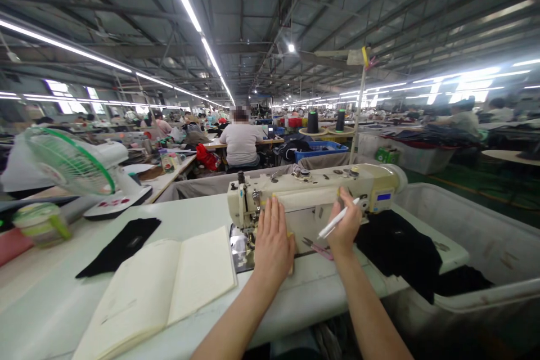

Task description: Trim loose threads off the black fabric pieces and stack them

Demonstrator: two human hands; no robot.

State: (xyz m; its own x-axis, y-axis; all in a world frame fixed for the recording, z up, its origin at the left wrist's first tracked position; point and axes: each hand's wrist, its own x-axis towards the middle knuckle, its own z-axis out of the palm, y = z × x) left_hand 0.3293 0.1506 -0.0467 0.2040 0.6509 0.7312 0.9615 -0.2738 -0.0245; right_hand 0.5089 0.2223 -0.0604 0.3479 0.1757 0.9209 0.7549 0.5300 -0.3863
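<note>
We are pressing our left hand (273,239) flat against the cream, hard-shelled head of an industrial sewing machine (314,191), with the palm down, the fingers straight and slightly spread, and the forearm reaching in from the near edge of the desk (202,219). Our hands are apart: the right hand (343,224) is curling around a slim, glossy white pen (338,217), which is slanting across the fingers just in front of the machine's arm. A pair of pink-handled snips (318,250) is lying just below and left of that hand. To the left of the machine, an open notebook (169,287) is spreading its smooth cream pages near the desk's edge, and a flat piece of black cloth (120,246) is lying just beyond it. To the right, a soft, crumpled heap of black fabric (399,253) is spilling over the desk's corner toward a large grey fabric bin (476,236). Further left, a white fan (71,163) with a green-rimmed grille is standing on the neighbouring desk surface.
</note>
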